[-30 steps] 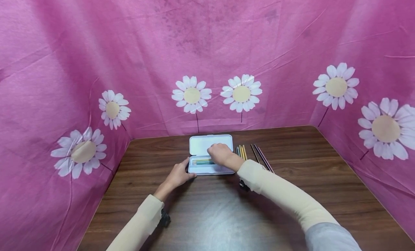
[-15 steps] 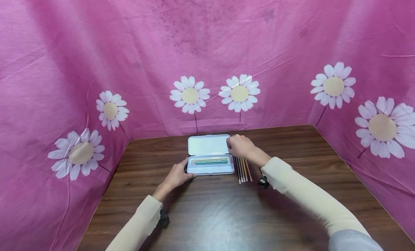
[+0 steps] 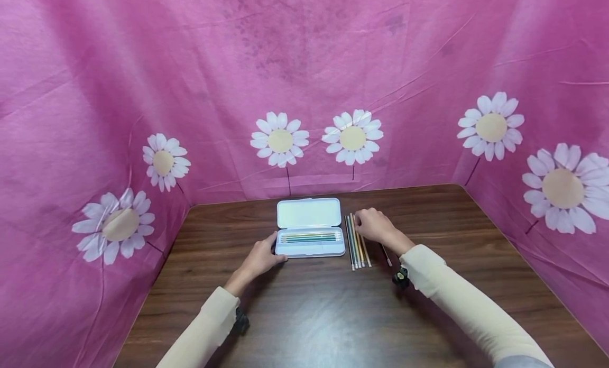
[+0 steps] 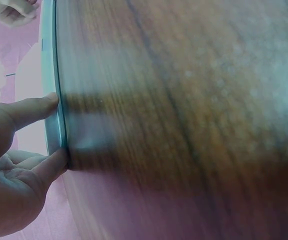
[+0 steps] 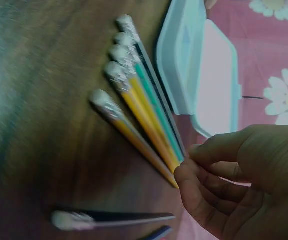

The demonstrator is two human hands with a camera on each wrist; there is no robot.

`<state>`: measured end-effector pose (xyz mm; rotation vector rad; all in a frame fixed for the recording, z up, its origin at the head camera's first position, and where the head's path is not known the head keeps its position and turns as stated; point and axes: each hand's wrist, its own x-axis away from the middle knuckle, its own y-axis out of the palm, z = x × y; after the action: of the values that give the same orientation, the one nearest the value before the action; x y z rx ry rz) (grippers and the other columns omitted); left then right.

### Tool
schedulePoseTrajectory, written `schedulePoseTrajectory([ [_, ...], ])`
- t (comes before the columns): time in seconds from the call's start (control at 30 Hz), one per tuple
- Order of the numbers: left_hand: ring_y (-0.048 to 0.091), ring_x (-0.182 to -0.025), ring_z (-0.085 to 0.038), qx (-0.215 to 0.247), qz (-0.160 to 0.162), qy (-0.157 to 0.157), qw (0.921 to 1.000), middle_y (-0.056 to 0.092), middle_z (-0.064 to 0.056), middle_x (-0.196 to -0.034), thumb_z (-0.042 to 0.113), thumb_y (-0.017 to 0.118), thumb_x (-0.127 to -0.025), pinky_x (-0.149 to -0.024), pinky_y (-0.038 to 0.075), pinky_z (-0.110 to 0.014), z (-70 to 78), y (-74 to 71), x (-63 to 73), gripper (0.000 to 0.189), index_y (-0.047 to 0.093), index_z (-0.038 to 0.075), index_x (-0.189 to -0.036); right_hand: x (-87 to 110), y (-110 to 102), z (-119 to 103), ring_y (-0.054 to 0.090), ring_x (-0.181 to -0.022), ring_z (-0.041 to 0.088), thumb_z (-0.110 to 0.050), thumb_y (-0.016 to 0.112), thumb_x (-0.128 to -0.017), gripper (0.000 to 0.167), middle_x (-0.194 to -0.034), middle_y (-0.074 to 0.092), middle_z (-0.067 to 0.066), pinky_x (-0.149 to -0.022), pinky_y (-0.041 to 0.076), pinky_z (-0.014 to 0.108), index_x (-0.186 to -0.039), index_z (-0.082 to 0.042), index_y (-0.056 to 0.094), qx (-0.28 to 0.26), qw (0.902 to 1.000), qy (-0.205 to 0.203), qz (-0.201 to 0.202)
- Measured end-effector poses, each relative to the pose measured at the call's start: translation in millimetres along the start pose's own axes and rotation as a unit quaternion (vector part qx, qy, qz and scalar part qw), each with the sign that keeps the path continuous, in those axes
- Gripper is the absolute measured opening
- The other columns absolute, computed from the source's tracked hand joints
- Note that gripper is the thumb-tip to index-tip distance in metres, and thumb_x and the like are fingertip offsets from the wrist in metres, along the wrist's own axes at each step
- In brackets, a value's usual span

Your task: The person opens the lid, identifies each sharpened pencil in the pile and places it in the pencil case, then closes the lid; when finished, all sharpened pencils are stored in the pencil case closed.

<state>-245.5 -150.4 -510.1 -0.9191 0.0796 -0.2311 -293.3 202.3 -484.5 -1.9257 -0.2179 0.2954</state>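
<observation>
A white pencil case (image 3: 309, 213) lies with its lid raised at the back of the table, several green and yellow pencils (image 3: 311, 237) lying in its rear compartment. My left hand (image 3: 259, 255) grips its left end; in the left wrist view the thumb and fingertips press on the edge of the case (image 4: 49, 55). Right of the case, several pencils lie side by side, erasers toward me. My right hand (image 3: 378, 226) is at their far ends, thumb and fingertips pinching the tip end of the rightmost yellow pencil (image 5: 134, 135). The fingers hide the pencil tips.
A dark pencil (image 5: 114, 219) lies apart, to the right of the row and partly under my right arm. Another dark pencil end (image 5: 159, 232) shows beside it. A pink cloth with daisies (image 3: 304, 82) hangs around the wooden table (image 3: 295, 315).
My right hand has moved from over the case to the pencils on the right, then slightly further right and nearer me. The left hand stays on the case.
</observation>
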Motion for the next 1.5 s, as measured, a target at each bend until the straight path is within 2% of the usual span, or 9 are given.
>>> schedulePoseTrajectory([
  [0.17,0.056,-0.144,-0.041,0.003,-0.001,0.002,1.0000,0.054,-0.031,-0.155,0.018,0.086,-0.091,-0.120,0.045,-0.055,0.3,0.4,-0.3,0.085,0.041,-0.009,-0.158,5.7,13,3,0.058,-0.063,0.020,-0.007,0.066,-0.087,0.015,-0.070,0.064,0.003,-0.058,0.050,0.037,-0.073,-0.011,0.065,-0.017,0.9992,0.036,-0.002],
  [0.37,0.056,-0.143,-0.041,0.000,0.004,0.009,0.9999,0.054,-0.032,-0.154,0.019,0.086,-0.090,-0.120,0.045,-0.055,0.3,-0.5,-0.8,0.086,0.042,-0.010,-0.158,4.2,25,11,0.058,-0.046,0.015,-0.008,0.061,-0.086,0.023,-0.057,0.060,0.003,-0.044,0.047,0.032,-0.063,-0.013,0.058,-0.055,0.9951,0.082,-0.007],
  [0.53,0.057,-0.142,-0.041,0.000,0.006,0.009,0.9999,0.054,-0.032,-0.154,0.018,0.086,-0.090,-0.120,0.046,-0.054,0.5,-1.2,-0.9,0.086,0.042,-0.010,-0.157,6.5,18,-2,0.062,-0.047,0.020,-0.007,0.063,-0.086,0.022,-0.068,0.063,0.012,-0.044,0.052,0.033,-0.064,-0.008,0.058,-0.045,0.9912,0.123,-0.018],
  [0.57,0.057,-0.142,-0.041,-0.002,0.006,0.009,0.9999,0.054,-0.032,-0.154,0.019,0.086,-0.090,-0.120,0.045,-0.054,0.3,-1.1,-1.1,0.086,0.042,-0.010,-0.157,3.0,27,8,0.063,-0.050,0.020,-0.009,0.063,-0.088,0.023,-0.072,0.064,0.012,-0.045,0.052,0.033,-0.066,-0.009,0.058,-0.044,0.9926,0.113,-0.010],
  [0.87,0.056,-0.144,-0.041,0.004,0.003,0.006,1.0000,0.054,-0.032,-0.155,0.019,0.086,-0.090,-0.120,0.045,-0.055,1.6,-1.8,-0.4,0.085,0.042,-0.010,-0.157,7.9,19,-8,0.063,-0.064,0.031,-0.003,0.064,-0.086,0.018,-0.075,0.064,0.018,-0.055,0.056,0.043,-0.068,-0.004,0.061,0.006,0.9965,0.083,0.007],
  [1.0,0.056,-0.143,-0.041,0.002,0.004,0.007,1.0000,0.054,-0.032,-0.154,0.019,0.087,-0.090,-0.120,0.045,-0.055,1.3,-2.1,0.2,0.086,0.042,-0.011,-0.157,-1.9,34,9,0.065,-0.070,0.040,-0.004,0.066,-0.078,0.013,-0.080,0.068,0.021,-0.060,0.056,0.055,-0.067,-0.007,0.059,0.036,0.9961,0.073,0.033],
  [1.13,0.057,-0.142,-0.042,0.001,0.006,0.009,0.9999,0.055,-0.033,-0.153,0.019,0.087,-0.090,-0.120,0.045,-0.055,0.7,-1.7,0.3,0.086,0.042,-0.011,-0.157,-12.5,50,25,0.067,-0.071,0.040,-0.007,0.065,-0.076,0.012,-0.081,0.070,0.021,-0.056,0.056,0.055,-0.066,-0.009,0.059,0.042,0.9947,0.087,0.036],
  [1.3,0.056,-0.143,-0.041,0.002,0.004,0.005,1.0000,0.054,-0.032,-0.154,0.019,0.086,-0.090,-0.120,0.045,-0.055,-0.1,-0.5,-0.1,0.086,0.042,-0.010,-0.157,-12.3,46,23,0.067,-0.072,0.039,-0.007,0.065,-0.077,0.010,-0.083,0.070,0.021,-0.056,0.056,0.053,-0.068,-0.008,0.061,0.034,0.9935,0.109,0.010],
  [1.5,0.057,-0.142,-0.041,0.005,0.003,0.004,1.0000,0.055,-0.032,-0.153,0.019,0.086,-0.091,-0.120,0.046,-0.055,-1.3,0.1,-0.1,0.086,0.041,-0.010,-0.158,4.0,24,1,0.062,-0.068,0.035,-0.005,0.064,-0.080,0.014,-0.080,0.066,0.020,-0.056,0.055,0.049,-0.068,-0.007,0.059,0.017,0.9940,0.108,-0.003],
])
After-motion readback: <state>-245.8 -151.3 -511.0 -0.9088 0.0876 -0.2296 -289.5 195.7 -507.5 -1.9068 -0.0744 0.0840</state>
